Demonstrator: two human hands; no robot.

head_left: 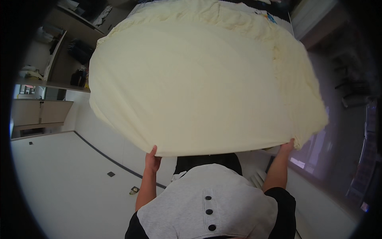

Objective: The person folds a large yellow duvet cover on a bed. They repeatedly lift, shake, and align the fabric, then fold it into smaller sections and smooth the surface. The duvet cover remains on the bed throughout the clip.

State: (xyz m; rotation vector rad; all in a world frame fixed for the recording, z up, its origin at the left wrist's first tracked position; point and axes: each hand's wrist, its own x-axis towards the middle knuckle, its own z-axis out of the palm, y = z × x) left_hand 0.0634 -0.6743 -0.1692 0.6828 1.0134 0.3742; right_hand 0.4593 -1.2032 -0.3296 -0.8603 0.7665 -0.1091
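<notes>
A pale yellow fitted sheet (191, 86) with gathered edges spreads out before me, its near edge pulled nearly straight. My left hand (153, 159) grips that edge at its left part, thumb on top of the cloth. At the near right corner, my right hand (288, 145) is closed on a bunched bit of the same sheet. The cloth between my hands is taut, with slanting folds running from the left grip. Along the far and right sides the fabric lies rumpled. Whatever is under the sheet is mostly hidden.
Open shelving (61, 56) with bags and cloth items stands at the left. Further down are a pale cabinet (41, 113) and a white wall (65, 179) with wall plates. A window (313, 152) is on the right. Beyond the sheet's far right corner lies a small blue item (271, 18).
</notes>
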